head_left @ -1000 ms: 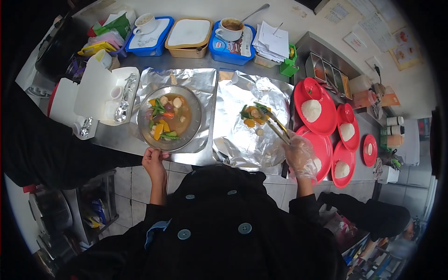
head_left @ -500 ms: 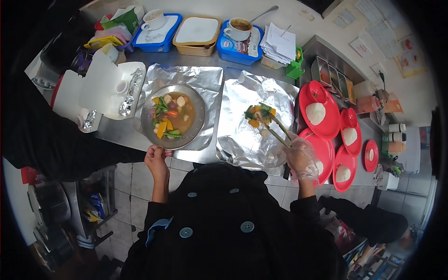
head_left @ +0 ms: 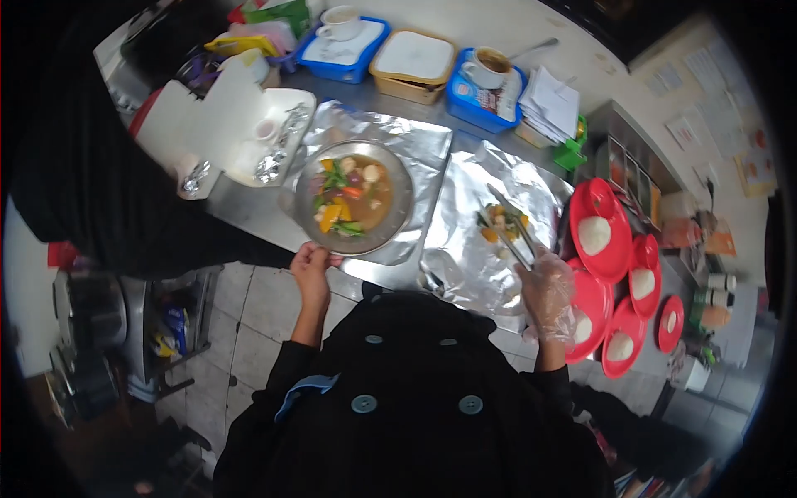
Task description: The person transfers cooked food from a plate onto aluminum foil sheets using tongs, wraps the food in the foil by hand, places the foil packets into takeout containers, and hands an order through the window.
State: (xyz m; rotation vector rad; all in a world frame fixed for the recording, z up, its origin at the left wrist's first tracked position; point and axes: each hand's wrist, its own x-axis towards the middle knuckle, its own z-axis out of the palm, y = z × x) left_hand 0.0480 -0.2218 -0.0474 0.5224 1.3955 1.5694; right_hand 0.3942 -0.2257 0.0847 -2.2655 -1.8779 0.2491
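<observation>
My left hand is closed at the near edge of a round metal pan and appears to pinch its rim. Vegetables and pale round pieces lie in brown broth inside the pan. In a clear plastic glove, my right hand grips a pair of metal tongs. The tips of the tongs reach a small heap of cooked vegetables on a foil sheet. Another foil sheet lies beneath the pan.
Right of the foil are several red plates with mounds of rice. Open white takeaway boxes sit at left. Blue tubs and a cup line the back. A person in dark clothes stands at left.
The whole view has shifted and tilted, so the counter appears further right. My right hand still holds the tongs at the vegetable heap, and my left hand stays at the pan's edge.
</observation>
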